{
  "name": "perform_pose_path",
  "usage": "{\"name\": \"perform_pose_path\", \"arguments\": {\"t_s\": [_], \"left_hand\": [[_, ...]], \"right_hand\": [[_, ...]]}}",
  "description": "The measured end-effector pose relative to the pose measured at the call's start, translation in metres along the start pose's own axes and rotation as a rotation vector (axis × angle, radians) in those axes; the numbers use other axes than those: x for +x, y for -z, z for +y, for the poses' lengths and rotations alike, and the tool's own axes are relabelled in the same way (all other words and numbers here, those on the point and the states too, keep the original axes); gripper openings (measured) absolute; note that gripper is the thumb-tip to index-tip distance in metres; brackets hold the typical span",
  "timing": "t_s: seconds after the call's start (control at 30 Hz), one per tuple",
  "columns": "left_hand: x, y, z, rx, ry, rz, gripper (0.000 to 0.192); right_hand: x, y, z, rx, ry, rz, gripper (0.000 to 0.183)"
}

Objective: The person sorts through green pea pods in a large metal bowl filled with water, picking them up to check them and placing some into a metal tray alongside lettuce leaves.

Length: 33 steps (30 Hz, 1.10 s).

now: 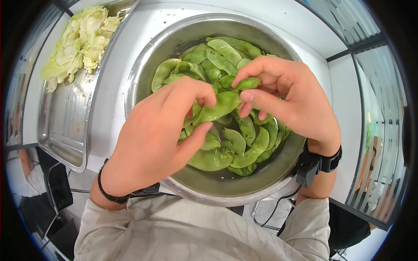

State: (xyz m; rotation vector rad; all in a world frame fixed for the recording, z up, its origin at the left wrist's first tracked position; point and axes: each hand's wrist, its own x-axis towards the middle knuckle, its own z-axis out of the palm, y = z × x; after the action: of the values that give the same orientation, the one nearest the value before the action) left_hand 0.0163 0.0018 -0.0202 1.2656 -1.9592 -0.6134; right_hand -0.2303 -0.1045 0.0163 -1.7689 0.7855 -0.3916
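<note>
A round stainless steel basin [225, 191] stands before me, with many flat green bean pods [225, 53] lying wet in water inside it. Above them, a broad bean pod [217, 106] stretches between my two hands. My left hand [156, 130] has its fingers around the lower left end of that pod, its thumb beneath. Between thumb and forefinger, my right hand [281, 94] pinches the pod's upper right end, where a short green piece [248, 84] sticks up. Whether that piece is part of the same pod is hard to tell.
To the left, a rectangular metal tray [63, 130] holds pale cabbage leaves [81, 45] at its far end. Small brown specks dot the white tabletop [109, 91]. A partition with striped glass panels [382, 130] rises on the right. Another person [31, 176] is partly visible at far left.
</note>
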Motion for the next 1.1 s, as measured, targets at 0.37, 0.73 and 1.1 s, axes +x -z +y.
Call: {"name": "perform_pose_path", "arguments": {"t_s": [0.37, 0.73, 1.1], "left_hand": [[-0.0001, -0.0035, -0.0052, -0.005, -0.03, 0.08, 0.04], [0.0029, 0.0007, -0.0016, 0.01, -0.015, 0.072, 0.039], [0.0037, 0.0006, -0.0034, 0.002, -0.031, 0.074, 0.039]], "right_hand": [[-0.0005, -0.001, -0.0068, 0.016, 0.0, -0.053, 0.015], [-0.0028, -0.0001, -0.0066, 0.084, -0.03, -0.096, 0.019], [-0.0032, 0.0005, -0.0066, 0.108, -0.027, -0.106, 0.015]]}}
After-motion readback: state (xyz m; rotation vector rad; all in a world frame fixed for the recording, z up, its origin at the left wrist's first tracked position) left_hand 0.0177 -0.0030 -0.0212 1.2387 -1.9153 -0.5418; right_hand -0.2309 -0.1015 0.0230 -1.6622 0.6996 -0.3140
